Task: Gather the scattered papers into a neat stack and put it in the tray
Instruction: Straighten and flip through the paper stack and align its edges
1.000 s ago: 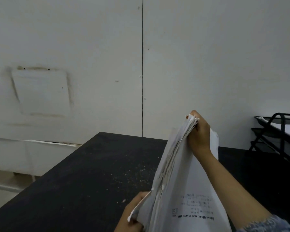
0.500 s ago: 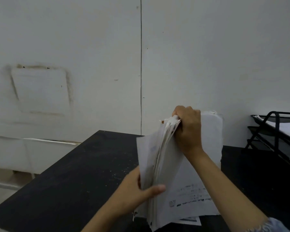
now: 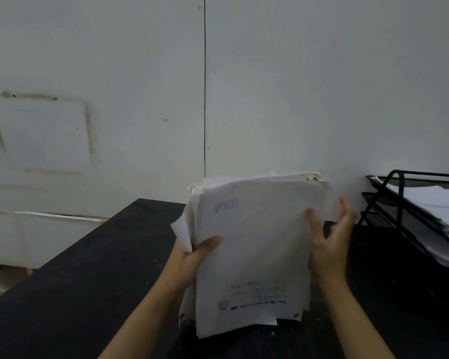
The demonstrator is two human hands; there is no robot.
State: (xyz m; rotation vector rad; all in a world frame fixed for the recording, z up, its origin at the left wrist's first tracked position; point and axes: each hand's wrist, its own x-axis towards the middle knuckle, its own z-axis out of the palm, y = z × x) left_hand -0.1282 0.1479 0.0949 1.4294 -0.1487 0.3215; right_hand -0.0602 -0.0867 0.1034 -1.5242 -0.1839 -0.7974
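Note:
A thick stack of white papers (image 3: 254,244) stands upright above the black table (image 3: 83,275), its printed face toward me. My left hand (image 3: 195,255) grips the stack's left edge, thumb across the front sheet. My right hand (image 3: 327,244) presses against the stack's right edge with fingers spread and nearly straight, thumb on the front sheet. The sheets' edges are uneven, with one curled corner sticking out at the left. A black mesh tray rack (image 3: 399,203) stands at the right.
The tray rack has several tiers, and white sheets (image 3: 436,203) lie in its upper tiers. A pale wall runs close behind the table. The table's left edge drops to a light floor.
The stack turned from edge-on to face-on. My right hand let go of the top edge and moved to the right side. My left hand shifted up along the left edge.

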